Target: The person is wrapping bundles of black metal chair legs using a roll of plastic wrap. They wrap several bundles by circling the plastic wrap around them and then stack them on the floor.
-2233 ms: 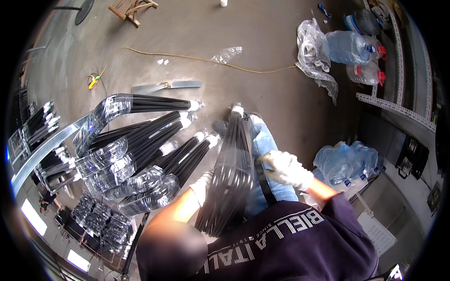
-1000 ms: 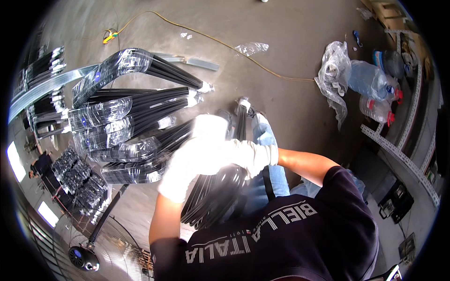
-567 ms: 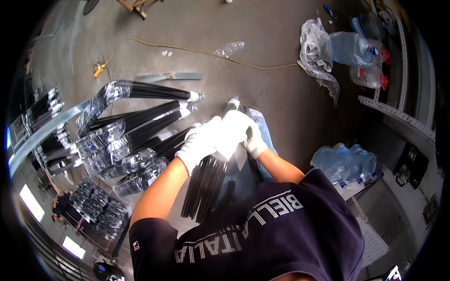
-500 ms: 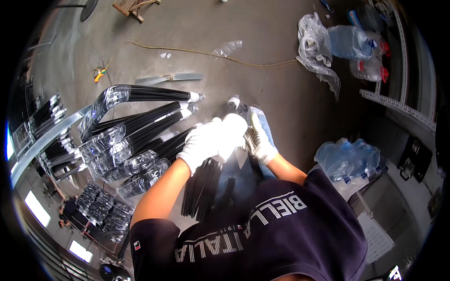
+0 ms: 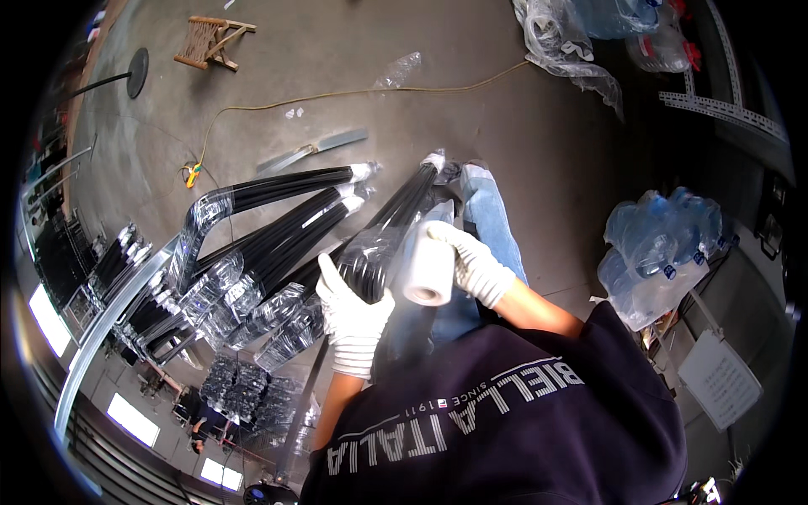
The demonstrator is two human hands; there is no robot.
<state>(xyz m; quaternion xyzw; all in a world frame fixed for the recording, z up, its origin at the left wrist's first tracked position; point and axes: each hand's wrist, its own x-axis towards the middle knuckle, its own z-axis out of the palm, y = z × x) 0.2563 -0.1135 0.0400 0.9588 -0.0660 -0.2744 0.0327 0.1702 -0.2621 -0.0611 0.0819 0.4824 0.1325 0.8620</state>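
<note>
White-gloved left hand [image 5: 352, 324] grips a plastic-wrapped bundle of black rods [image 5: 389, 227], while the gloved right hand [image 5: 473, 268] clasps a white film roll [image 5: 429, 271].

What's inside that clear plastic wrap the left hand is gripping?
A bundle of long black rods shows through the wrap held by the left hand. The right hand holds a film roll against it. The bundle's lower end is hidden behind the glove and sweater.

Lower end of the black rod bundle [image 5: 383, 244] hidden behind the gloved left hand [image 5: 352, 321] and dark sweatshirt [image 5: 505, 429], water bottles [image 5: 640, 25] cut off at upper right, racks at lower left too blurred to tell
</note>
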